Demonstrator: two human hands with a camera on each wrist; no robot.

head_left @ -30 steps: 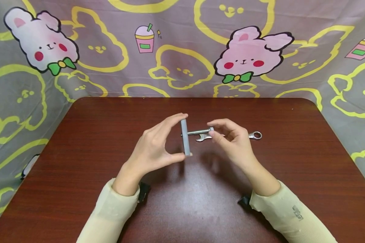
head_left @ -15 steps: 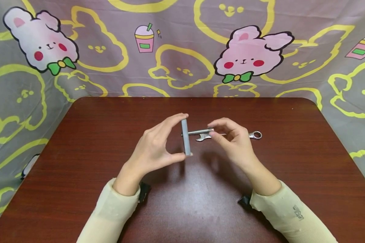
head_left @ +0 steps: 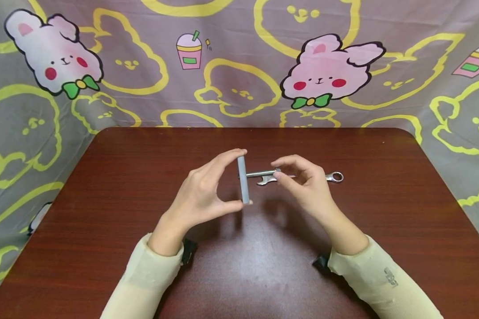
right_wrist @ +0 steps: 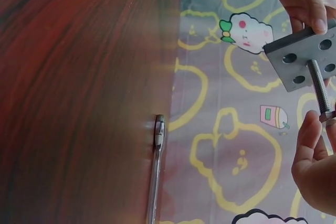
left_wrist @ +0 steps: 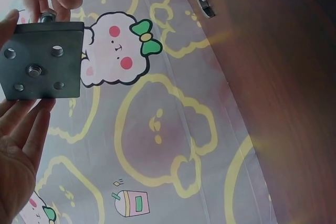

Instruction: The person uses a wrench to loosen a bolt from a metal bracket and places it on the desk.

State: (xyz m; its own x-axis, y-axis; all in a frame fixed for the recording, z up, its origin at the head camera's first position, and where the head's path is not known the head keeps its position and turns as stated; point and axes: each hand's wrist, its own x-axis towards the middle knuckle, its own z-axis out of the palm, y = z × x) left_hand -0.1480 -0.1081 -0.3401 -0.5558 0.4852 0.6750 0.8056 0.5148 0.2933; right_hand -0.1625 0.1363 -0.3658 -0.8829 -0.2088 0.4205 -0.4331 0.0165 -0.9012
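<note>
My left hand (head_left: 201, 190) holds a grey square metal plate (head_left: 243, 179) on edge above the table, fingers at its top and thumb at its bottom. A long threaded bolt (head_left: 260, 173) runs through the plate's centre hole. In the left wrist view, the bolt's tip (left_wrist: 34, 71) shows at the far face, among several corner holes. Thumb and fingertips of my right hand (head_left: 309, 181) pinch the bolt's head, partly covering it. Much of the shank (right_wrist: 318, 85) stays exposed between plate and head in the right wrist view.
A combination wrench (head_left: 335, 177) lies on the dark red-brown table (head_left: 143, 177) behind the right hand, which hides its middle. A cartoon-print cloth (head_left: 239, 79) hangs along the back and sides of the table.
The right fingertips shift slightly around the bolt head, and how much of the head shows varies. Left hand, plate and wrench stay in place.
</note>
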